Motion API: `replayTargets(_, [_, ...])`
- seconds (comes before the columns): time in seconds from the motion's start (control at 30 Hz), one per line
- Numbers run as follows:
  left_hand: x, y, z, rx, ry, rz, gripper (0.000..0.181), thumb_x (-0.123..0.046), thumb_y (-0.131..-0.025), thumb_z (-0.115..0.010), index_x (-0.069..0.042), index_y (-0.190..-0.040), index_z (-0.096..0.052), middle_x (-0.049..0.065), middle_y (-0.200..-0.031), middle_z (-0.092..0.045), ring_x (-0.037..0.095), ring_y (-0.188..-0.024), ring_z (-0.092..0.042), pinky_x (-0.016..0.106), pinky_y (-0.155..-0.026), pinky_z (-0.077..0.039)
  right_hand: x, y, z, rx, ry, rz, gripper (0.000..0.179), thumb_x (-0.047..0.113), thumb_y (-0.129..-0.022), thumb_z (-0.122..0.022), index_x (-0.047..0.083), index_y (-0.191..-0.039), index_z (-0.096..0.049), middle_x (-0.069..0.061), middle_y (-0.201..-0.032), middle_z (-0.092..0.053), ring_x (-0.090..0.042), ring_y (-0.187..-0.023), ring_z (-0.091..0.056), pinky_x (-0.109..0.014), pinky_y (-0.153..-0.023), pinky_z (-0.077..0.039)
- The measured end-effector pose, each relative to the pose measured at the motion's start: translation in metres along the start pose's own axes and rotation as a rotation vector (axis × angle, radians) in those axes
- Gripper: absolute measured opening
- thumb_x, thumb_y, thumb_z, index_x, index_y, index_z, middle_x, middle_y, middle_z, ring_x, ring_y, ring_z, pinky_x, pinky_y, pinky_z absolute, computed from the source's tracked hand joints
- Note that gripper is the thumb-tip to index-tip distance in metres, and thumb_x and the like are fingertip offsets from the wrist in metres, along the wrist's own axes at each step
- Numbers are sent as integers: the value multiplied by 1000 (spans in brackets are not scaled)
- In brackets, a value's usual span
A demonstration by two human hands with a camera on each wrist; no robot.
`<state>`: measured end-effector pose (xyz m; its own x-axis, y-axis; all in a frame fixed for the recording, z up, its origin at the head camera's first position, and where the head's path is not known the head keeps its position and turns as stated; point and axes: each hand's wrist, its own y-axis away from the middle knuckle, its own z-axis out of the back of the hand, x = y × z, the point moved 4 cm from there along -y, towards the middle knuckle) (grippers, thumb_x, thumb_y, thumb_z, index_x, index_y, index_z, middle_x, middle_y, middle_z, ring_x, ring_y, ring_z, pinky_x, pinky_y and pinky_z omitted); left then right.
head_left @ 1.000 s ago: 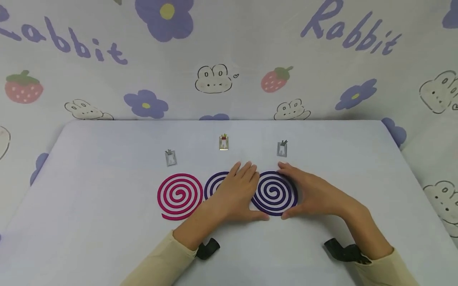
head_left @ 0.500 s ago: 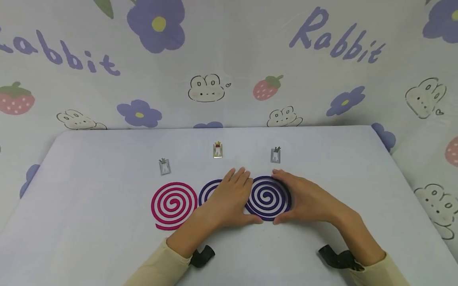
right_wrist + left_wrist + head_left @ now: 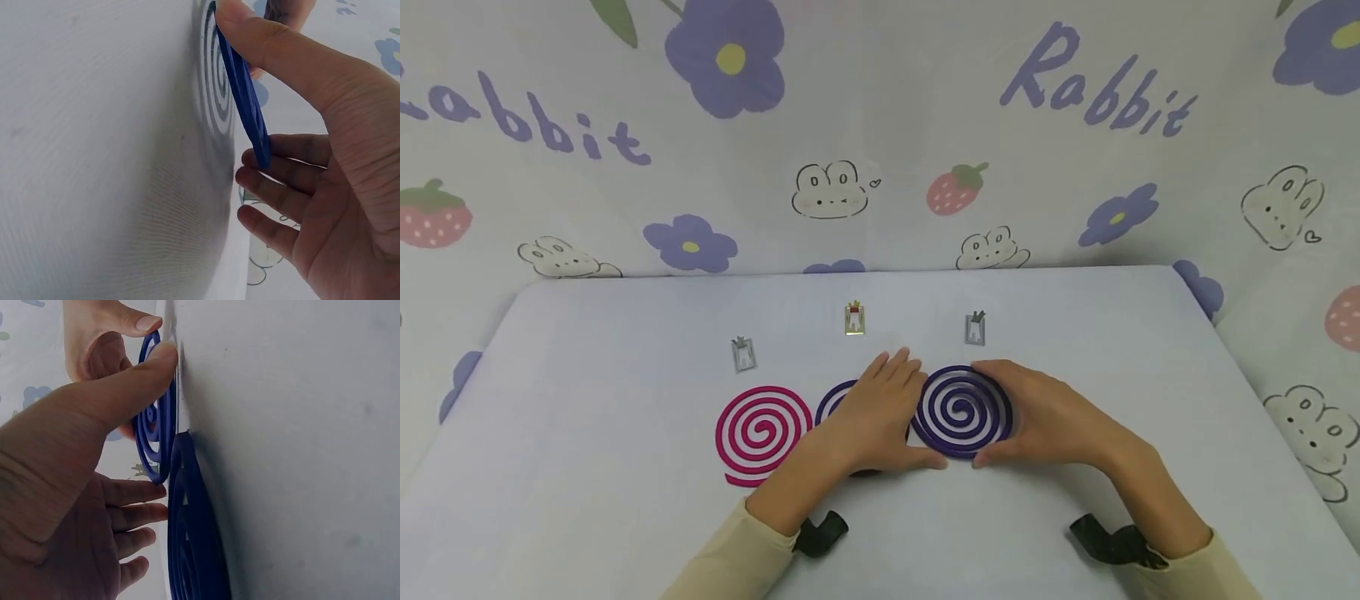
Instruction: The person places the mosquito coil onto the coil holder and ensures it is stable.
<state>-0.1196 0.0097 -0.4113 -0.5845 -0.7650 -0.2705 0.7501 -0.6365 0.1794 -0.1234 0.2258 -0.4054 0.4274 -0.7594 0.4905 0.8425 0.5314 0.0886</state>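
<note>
Dark blue flat spiral coil (image 3: 961,408) is up off the white counter (image 3: 587,400) now, and that's the big change. Half a second ago it looked flat on the surface; now the right wrist view shows a gap below it, with its swirly shadow on the white. It also looks a bit tilted there. So I'd say the work has gone from getting hold of the coil to actually lifting it, though it's pretty low.

Both hands are on it, spread wide to span the rim. The right hand (image 3: 1048,417) grips it from the right, thumb on the near edge and fingers at the far edge. The left hand (image 3: 883,417) does the same from the left, but I can't tell how much of the weight it takes.

Just beside it, mostly blocked by the left hand in the head view, is a second dark blue spiral (image 3: 201,534), and left of that a bright pink flat spiral (image 3: 763,431). Farther back sit three little rectangular pieces: a silver frame (image 3: 744,355), a gold frame (image 3: 855,319) in the middle, and another silver frame (image 3: 975,330) on the right. Nobody's touching those.
</note>
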Motion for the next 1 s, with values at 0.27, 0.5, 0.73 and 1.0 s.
replayTargets(0.27, [1, -3, 8, -65, 57, -21, 101, -69, -87, -75, -5, -158, -43, 12, -163, -49, 29, -161, -33, 45, -136, -22, 2, 0, 11, -22, 10, -7, 111, 55, -68, -97, 6, -155, -49, -7, -140, -63, -26, -127, -66, -54, -109, -56])
replayTargets(0.5, [2, -6, 17, -126, 77, -27, 97, -65, -86, -79, -5, -154, -46, 9, -145, -61, 25, -140, -53, 43, -130, -34, 4, -2, 18, -43, -26, -10, 111, 54, -70, -96, 4, -156, -46, -10, -139, -60, -26, -124, -65, -51, -105, -59])
replayTargets(0.73, [7, -11, 28, -92, 189, 52, 105, -62, -85, -81, -7, -163, -37, 11, -152, -56, 28, -138, -58, 47, -122, -46, 3, -11, 25, -37, -42, -30, 111, 49, -72, -97, 3, -158, -44, -14, -141, -59, -24, -112, -65, -39, -90, -63])
replayTargets(1.0, [11, -17, 38, -87, 328, 95, 109, -56, -86, -84, -11, -168, -28, 14, -153, -51, 28, -131, -62, 45, -117, -52, -1, -19, 34, -26, -86, -65, 112, 45, -73, -98, 7, -161, -40, -14, -136, -59, -22, -97, -59, -31, -79, -56])
